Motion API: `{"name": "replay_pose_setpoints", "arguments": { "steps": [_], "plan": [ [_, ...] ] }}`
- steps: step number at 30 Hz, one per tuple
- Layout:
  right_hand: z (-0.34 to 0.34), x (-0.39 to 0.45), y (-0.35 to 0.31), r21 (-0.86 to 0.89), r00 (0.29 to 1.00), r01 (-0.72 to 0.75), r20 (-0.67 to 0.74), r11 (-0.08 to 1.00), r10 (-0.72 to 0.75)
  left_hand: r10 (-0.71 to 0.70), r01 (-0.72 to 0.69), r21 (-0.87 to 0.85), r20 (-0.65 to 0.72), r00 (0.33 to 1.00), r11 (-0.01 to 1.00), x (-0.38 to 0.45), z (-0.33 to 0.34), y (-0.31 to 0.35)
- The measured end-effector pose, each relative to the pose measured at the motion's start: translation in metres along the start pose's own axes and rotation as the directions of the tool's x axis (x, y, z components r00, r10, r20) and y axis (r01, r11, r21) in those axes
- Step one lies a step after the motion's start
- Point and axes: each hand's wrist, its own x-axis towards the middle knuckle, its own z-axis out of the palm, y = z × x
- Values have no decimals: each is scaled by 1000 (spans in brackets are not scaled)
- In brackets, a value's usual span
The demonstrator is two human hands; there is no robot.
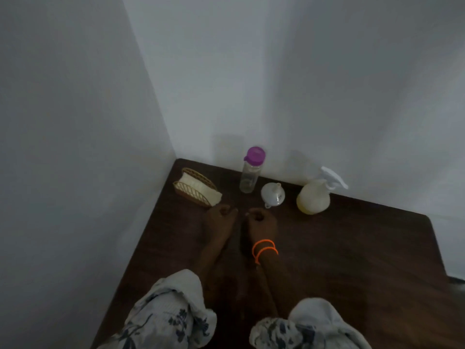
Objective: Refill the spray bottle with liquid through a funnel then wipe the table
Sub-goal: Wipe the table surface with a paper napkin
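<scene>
A round cream spray bottle [313,199] with a white trigger head stands at the back right of the dark wooden table [352,260]. Left of it a white funnel [273,194] lies upside down with its spout up. A clear bottle [249,175] with a purple cap stands further back, with a little liquid at its bottom. My left hand [221,217] and my right hand [260,221] rest on the table side by side, fingers curled, holding nothing, just in front of the funnel and the clear bottle.
A wicker holder [195,190] with folded cream cloths or napkins sits at the back left corner. White walls close the table at the left and the back. The table's right edge drops off at the far right.
</scene>
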Motion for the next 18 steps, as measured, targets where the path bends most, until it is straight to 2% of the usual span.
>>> {"name": "replay_pose_setpoints", "arguments": {
  "steps": [2,5,9,14,18],
  "plan": [
    [21,-4,-19,-26,992,102,75,994,-100,-38,34,-72,-45,998,997,0,-19,-4],
    [46,0,-39,-104,965,229,151,968,-212,-52,48,-69,-53,997,996,8,-46,-9],
    [68,8,-48,-196,957,255,192,947,-218,-54,53,-16,-81,995,998,17,-66,-15],
    [80,11,-50,-288,938,314,244,905,-248,43,-46,-34,-103,994,998,19,-79,-19],
    [86,8,-48,-316,950,282,224,906,-218,67,-67,9,-85,994,998,19,-83,-21]
  ]
}}
